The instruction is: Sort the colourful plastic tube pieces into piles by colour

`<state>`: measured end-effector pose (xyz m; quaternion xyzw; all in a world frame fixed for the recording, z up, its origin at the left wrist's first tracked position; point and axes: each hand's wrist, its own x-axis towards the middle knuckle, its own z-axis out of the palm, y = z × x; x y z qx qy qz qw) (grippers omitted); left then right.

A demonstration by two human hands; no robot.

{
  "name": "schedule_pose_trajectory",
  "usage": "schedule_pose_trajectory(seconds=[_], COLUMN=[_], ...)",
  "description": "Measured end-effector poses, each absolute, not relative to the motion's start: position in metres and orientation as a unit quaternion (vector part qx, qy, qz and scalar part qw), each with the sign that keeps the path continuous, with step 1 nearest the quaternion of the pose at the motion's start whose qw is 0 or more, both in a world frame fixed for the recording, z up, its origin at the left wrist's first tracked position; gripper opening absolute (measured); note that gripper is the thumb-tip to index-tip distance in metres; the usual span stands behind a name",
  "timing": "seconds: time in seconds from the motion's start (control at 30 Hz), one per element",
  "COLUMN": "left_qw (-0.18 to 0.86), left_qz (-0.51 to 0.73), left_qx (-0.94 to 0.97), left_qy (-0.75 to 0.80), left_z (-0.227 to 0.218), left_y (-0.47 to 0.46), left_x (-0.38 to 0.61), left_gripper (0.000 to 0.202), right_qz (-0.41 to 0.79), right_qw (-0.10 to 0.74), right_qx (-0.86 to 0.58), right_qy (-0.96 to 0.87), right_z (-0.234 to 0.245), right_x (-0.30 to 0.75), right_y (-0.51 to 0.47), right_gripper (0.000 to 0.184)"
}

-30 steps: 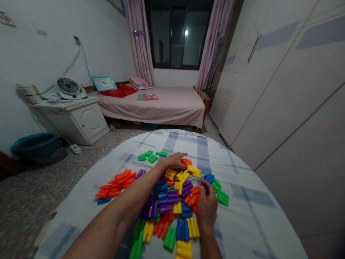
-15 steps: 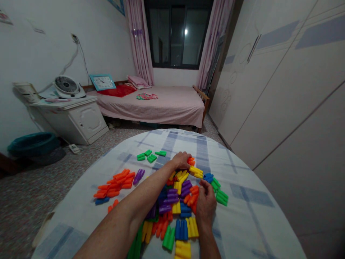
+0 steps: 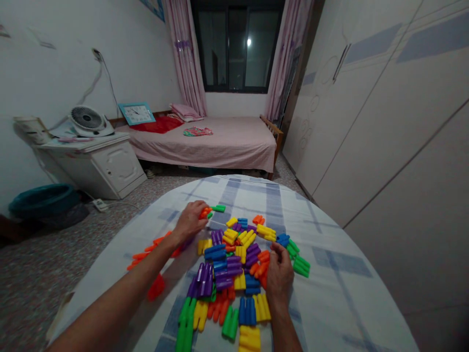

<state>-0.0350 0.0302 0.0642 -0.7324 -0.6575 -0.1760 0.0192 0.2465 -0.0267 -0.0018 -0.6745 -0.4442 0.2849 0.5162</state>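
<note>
Many plastic blocks in yellow, purple, blue, orange and green lie in a heap (image 3: 234, 264) on a round table with a checked cloth (image 3: 330, 293). My left hand (image 3: 189, 221) reaches out to the far left of the heap, its fingers closed round an orange block (image 3: 205, 212), above a small group of green blocks (image 3: 219, 209). My right hand (image 3: 280, 274) rests at the right side of the heap, fingers curled over orange blocks (image 3: 263, 266), next to green blocks (image 3: 300, 264). Under my left forearm lies a pile of orange blocks (image 3: 146, 249), partly hidden.
Beyond the table stands a bed (image 3: 220, 142) with a pink sheet under a dark window. A white cabinet (image 3: 98, 166) with a fan (image 3: 86, 120) is at the left, a teal basin (image 3: 42, 198) on the floor. White wardrobe doors (image 3: 384, 122) line the right.
My left hand has closed on an orange block at the far side of the heap and carried it leftward to the green blocks. My right hand has stayed in place.
</note>
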Motion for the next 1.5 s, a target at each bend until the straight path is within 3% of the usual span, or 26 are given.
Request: schedule_pose_trajectory(seconds=[0.17,0.27,0.33,0.5,0.8,0.97,1.17,1.37,1.5], left_qw=[-0.02,-0.09,-0.074,0.024,-0.083,-0.132,-0.15,-0.161,-0.15], left_qz=[-0.106,-0.113,-0.122,-0.175,-0.152,-0.074,-0.065,-0.109,-0.241], left_qx=[-0.637,-0.615,-0.617,-0.67,-0.824,-0.828,-0.8,-0.773,-0.745], left_qy=[-0.763,-0.775,-0.774,-0.721,-0.539,-0.54,-0.577,-0.604,-0.604], left_z=[0.044,0.037,0.039,0.057,0.062,0.051,0.05,0.066,0.078], left_y=[-0.015,-0.025,-0.023,0.008,0.083,0.102,0.108,0.098,0.073], left_x=[-0.107,-0.117,-0.111,-0.063,0.085,0.13,0.132,0.109,0.063], left_gripper=[0.035,0.044,0.045,0.042,0.042,0.039,0.041,0.032,0.028], right_qz=[0.287,0.288,0.287,0.284,0.292,0.285,0.284,0.291,0.293], right_qw=[0.507,0.507,0.51,0.511,0.511,0.52,0.515,0.517,0.516], right_qx=[-0.678,-0.678,-0.676,-0.675,-0.677,-0.669,-0.676,-0.671,-0.674], right_qy=[-0.449,-0.447,-0.448,-0.45,-0.441,-0.448,-0.443,-0.445,-0.44], right_z=[-0.006,-0.007,-0.007,-0.005,-0.002,-0.004,-0.007,-0.006,-0.006], right_x=[0.248,0.248,0.248,0.247,0.246,0.246,0.247,0.247,0.247], right_y=[-0.025,-0.024,-0.024,-0.024,-0.026,-0.025,-0.024,-0.024,-0.024], right_gripper=[0.037,0.039,0.038,0.038,0.037,0.036,0.036,0.037,0.036])
